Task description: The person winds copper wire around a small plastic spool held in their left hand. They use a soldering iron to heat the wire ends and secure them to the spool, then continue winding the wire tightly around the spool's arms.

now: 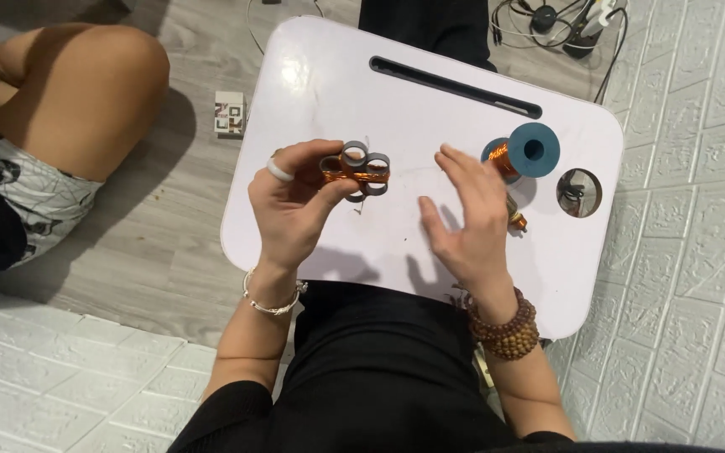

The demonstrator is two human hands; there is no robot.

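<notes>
Copper-wound ring cluster (356,168), a part made of several short grey rings joined around a centre, is being held above the white lap table (329,92) at its near-left area, clear of the surface. Going from the largest item down: the lap table is carrying a long dark slot along its far edge and a round cup hole (579,192) at its right end, and most of its top is lying bare. The teal spool (530,151) of copper wire is resting on its side at the right, still carrying a visible layer of wire, so supply is remaining. The left hand (295,205) is gripping the ring cluster, thumb and fingertips clamped on its left rings. The right hand (467,214) is hovering just right of the cluster with fingers spread apart and holding nothing visible. Judged from the orange band across the cluster's middle, winding is partly done; how many turns are remaining cannot be told. A fine wire between spool and cluster is too thin to trace. A small copper-coloured piece (517,221) is lying largely hidden behind the right hand. Another person's bent knee (86,92) is showing at the upper left, cut off by the frame.
</notes>
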